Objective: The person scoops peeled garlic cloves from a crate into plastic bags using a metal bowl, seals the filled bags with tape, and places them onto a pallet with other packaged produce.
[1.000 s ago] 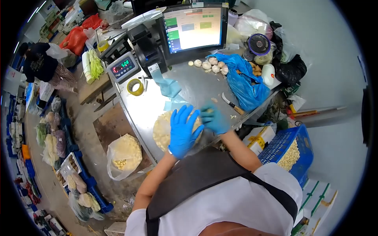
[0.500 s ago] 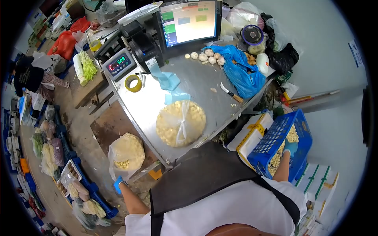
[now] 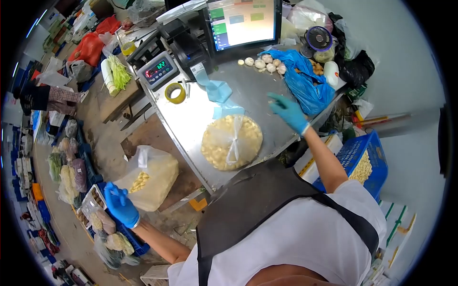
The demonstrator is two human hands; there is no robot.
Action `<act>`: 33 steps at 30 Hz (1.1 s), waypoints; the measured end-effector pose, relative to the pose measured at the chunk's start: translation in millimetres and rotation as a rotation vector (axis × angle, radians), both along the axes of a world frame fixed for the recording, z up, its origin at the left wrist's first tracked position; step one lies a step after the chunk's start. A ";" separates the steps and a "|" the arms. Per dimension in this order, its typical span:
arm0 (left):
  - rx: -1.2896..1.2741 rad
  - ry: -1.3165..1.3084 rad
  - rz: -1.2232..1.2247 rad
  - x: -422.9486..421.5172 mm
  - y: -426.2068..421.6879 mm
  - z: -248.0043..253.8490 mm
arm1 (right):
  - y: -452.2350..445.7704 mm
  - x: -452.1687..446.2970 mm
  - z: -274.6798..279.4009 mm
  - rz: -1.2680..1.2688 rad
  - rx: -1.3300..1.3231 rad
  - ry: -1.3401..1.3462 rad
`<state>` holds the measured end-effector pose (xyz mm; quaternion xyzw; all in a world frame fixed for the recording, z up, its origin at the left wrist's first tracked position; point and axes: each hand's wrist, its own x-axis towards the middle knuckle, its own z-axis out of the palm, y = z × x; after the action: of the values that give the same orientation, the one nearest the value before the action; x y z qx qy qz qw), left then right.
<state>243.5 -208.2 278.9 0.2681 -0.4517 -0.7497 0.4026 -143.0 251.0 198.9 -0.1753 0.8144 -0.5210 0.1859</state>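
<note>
My left hand point(image 3: 121, 206), in a blue glove, is raised beside an unsealed clear bag point(image 3: 160, 183) of peeled garlic cloves. Its fingers are loosely bent and apart, close to the bag's left edge; contact is unclear. My right hand point(image 3: 289, 113), in a teal glove, reaches over the steel table point(image 3: 257, 90) with fingers stretched out, near a blue plastic bag point(image 3: 310, 86). The knife there is hidden, apparently beneath this hand. A tied clear bag point(image 3: 219, 150) of pale cloves sits on the table's near side.
Garlic bulbs point(image 3: 267, 62) lie below the monitor point(image 3: 245, 24). A scale display point(image 3: 157, 70) and yellow tape roll point(image 3: 175, 93) are at the table's left. To the right stands a blue crate point(image 3: 377, 157) with cloves. A person point(image 3: 47, 100) is at far left.
My right hand has left the blue crate and come over the table. My left hand has risen beside the unsealed bag, whose top has shifted. The scale digits differ.
</note>
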 end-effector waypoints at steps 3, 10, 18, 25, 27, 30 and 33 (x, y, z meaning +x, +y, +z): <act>-0.116 -0.015 -0.008 -50.2 47.8 70.5 | -101.1 22.9 22.8 0.288 -0.209 -0.167; -0.336 0.008 -0.071 -115.8 66.3 125.1 | -297.7 88.1 62.1 0.429 -0.138 0.329; -0.155 -0.045 -0.076 -97.3 76.2 38.1 | -213.5 -47.5 76.6 0.253 0.222 0.444; -0.034 -0.225 -0.555 -148.9 119.0 9.5 | -171.0 -52.5 47.2 0.347 -0.451 -0.886; -0.051 -0.163 -0.485 -160.6 118.8 12.2 | -187.0 -42.1 56.8 0.436 -0.610 -0.932; -0.123 -0.199 -0.461 -175.8 113.4 15.0 | -219.5 4.5 93.2 0.727 -0.646 -0.831; -0.270 -0.325 -0.406 -183.8 101.1 -37.3 | -231.7 9.1 79.6 0.995 -0.301 0.294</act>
<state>59.7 -107.0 241.6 0.2328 -0.6503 -0.6952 0.1990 -133.9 19.3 278.4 -0.6359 0.5666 -0.4509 0.2671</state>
